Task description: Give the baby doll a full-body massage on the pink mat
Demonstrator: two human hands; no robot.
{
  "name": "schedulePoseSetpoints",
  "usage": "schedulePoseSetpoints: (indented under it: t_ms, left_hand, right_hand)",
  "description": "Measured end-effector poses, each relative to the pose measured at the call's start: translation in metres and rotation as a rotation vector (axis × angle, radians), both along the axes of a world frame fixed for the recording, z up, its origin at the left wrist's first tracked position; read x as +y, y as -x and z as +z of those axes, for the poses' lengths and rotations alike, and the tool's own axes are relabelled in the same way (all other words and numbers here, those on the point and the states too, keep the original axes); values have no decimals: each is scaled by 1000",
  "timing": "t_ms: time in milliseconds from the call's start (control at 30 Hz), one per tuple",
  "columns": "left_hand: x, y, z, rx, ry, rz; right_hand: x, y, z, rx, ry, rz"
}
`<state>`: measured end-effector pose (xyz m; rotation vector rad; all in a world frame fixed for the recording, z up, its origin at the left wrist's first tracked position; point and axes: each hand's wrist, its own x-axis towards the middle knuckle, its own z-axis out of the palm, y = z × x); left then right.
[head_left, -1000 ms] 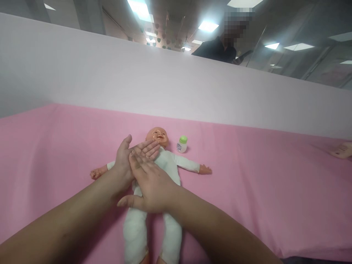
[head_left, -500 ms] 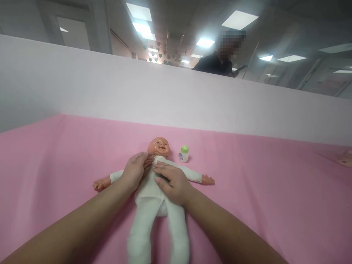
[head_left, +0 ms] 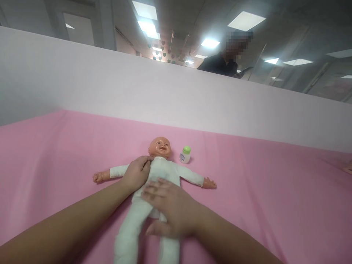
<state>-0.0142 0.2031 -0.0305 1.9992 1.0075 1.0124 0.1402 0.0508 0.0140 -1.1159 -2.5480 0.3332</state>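
On the pink cloth-covered table, nearest the camera, the right hand was laid flat, fingers spread, on the belly of a plastic baby doll in a white cloth suit — the doll lay on its back, arms out. The left hand was rested open on the chest. Just beside the doll's head, a small white bottle with a green cap was stood upright. Beyond, a white partition was seen — and a person in dark clothing behind it.

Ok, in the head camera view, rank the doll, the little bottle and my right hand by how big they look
1. Doll, the largest, stretching from its head down past the bottom edge.
2. Right hand, though it is nearer the camera, so its size is exaggerated.
3. Bottle with the green cap, clearly the smallest.
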Motion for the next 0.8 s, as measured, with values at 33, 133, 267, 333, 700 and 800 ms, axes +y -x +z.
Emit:
schedulePoseSetpoints:
  t_ms: [33, 133, 267, 333, 700, 800]
  left_hand:
    - [0, 0, -1, 6, -12, -4]
    - [0, -2, -3, -17, -28, -15]
    - [-1, -2, -1, -98, 24, -26]
    - [-3, -1, 1, -114, 34, -38]
    - [-91, 15, 56, 131, -174, -905]
    - [-94, 14, 60, 175, -209, -987]
  right_hand:
    - [6, -6, 0, -20, 9, -55]
    - [26, -30, -2, -65, 36, -193]
    - [42, -59, -8, -16, 71, -410]
    - [44, -66, -10, 29, 107, -525]
    - [49, -62, -17, -12, 114, -718]
    - [50, -62, -17, -2, 93, -706]
